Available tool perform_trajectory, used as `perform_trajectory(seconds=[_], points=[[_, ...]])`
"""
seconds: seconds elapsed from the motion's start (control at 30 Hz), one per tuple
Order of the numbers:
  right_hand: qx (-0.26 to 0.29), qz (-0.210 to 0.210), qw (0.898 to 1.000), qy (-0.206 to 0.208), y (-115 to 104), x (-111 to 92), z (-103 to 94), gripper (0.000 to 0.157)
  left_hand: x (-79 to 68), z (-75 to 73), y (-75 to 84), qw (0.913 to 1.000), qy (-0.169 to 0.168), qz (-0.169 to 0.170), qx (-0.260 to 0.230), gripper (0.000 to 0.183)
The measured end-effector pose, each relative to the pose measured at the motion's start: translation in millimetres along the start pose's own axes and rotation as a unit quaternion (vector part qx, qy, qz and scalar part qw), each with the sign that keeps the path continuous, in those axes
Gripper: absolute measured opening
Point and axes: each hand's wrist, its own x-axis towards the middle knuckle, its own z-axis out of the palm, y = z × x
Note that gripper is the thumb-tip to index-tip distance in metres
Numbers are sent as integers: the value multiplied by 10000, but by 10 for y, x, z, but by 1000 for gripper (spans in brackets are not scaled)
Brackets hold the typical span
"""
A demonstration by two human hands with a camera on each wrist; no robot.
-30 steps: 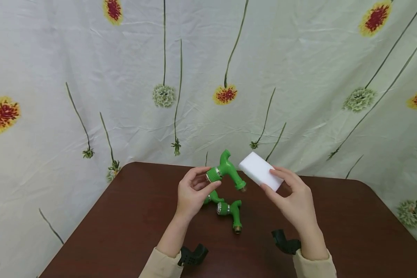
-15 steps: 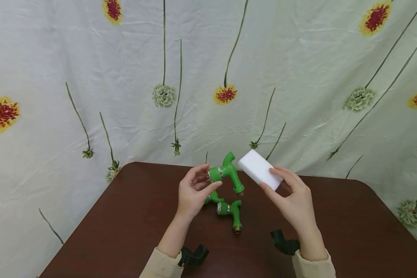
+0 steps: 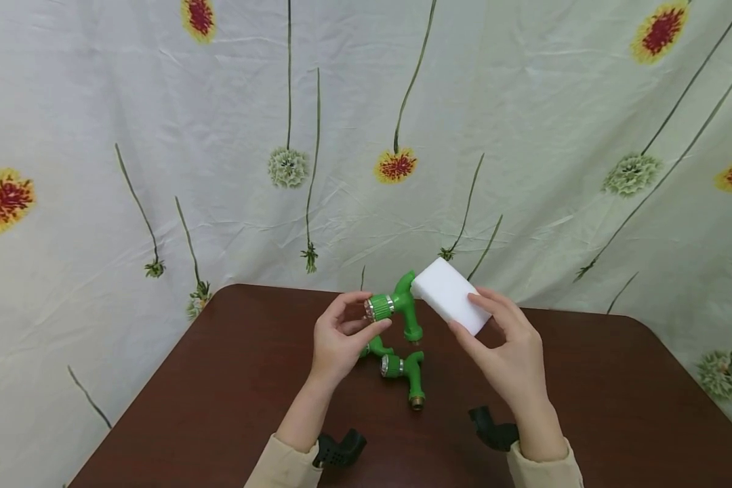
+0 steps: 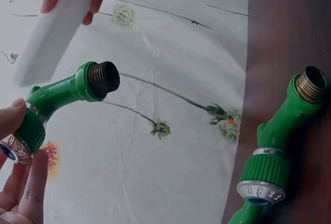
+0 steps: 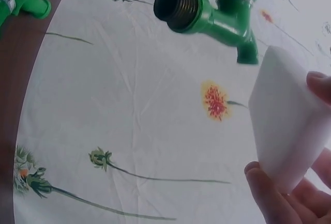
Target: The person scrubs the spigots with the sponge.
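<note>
My left hand (image 3: 339, 337) pinches a green faucet (image 3: 407, 313) by its ribbed knob end, which has a silver cap. The faucet is held up over the table, its threaded brass inlet pointing down in the head view; the left wrist view shows that opening at the end of the green body. In my right hand (image 3: 512, 342) is a white sponge block (image 3: 450, 295), held between thumb and fingers along its edges. The sponge's upper left corner is right by the faucet's spout in the head view. The right wrist view shows the sponge (image 5: 287, 115) just below the spout (image 5: 247, 53).
Two more green faucets lie on the dark brown table (image 3: 232, 379): one faucet (image 3: 411, 379) below the hands, another faucet (image 3: 375, 347) partly behind the left hand. A black wrist mount (image 3: 341, 449) sits at each wrist. A flower-printed cloth (image 3: 366, 135) hangs behind the table.
The held faucet has turned, so its inlet now points more straight down. The sponge has moved slightly left, closer to the spout. The faucets on the table have stayed put.
</note>
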Motion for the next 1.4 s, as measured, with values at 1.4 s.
perform_trajectory(seconds=[1.4], points=[[-985, -241, 9944, 299, -14, -30, 125, 43, -62, 83, 50, 9947, -554, 485, 717, 47]])
